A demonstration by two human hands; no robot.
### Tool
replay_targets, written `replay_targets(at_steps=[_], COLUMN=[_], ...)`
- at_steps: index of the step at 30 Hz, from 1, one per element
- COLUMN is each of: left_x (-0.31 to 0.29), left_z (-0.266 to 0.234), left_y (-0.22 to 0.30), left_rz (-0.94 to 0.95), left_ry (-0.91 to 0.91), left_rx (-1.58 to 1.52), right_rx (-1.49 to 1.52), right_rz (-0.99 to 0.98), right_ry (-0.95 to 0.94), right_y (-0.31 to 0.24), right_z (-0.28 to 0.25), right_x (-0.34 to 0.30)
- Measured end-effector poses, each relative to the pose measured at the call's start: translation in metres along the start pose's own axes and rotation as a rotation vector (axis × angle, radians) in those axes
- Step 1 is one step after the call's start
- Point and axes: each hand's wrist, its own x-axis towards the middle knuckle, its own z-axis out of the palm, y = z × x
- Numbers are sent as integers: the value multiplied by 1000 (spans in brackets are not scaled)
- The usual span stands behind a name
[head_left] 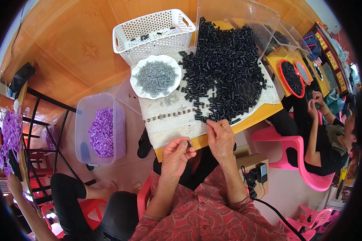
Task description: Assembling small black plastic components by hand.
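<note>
A cloth-topped yellow counter (262, 114) carries a heap of black pieces (229, 68). Nearer the wearer than the heap, the small dark piece (189, 145) is pinched in the left hand (175, 156); it looks light and stiff, best held by its sides. The right hand (221, 141), fingers bunched, meets the heap's near edge, its hold impossible to tell.

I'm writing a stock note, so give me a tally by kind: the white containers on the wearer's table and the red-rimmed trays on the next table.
White perforated basket: 1
White scalloped plate: 1
Red-rimmed trays: 2
Total: 4
The loose black pieces overlap too much to count.
</note>
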Motion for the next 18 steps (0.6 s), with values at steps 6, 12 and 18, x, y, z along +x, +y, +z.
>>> replay_targets(at_steps=[6, 12, 18], left_x=[1, 3, 4], left_z=[0, 0, -1], left_y=[2, 1, 2], left_rz=[-3, -5, -10], left_ry=[14, 11, 25], left_rx=[-3, -3, 2], right_rx=[-106, -8, -30], right_rz=[55, 69, 32], right_ry=[66, 60, 115], right_y=[13, 10, 14], right_z=[0, 0, 0], right_x=[11, 8, 14])
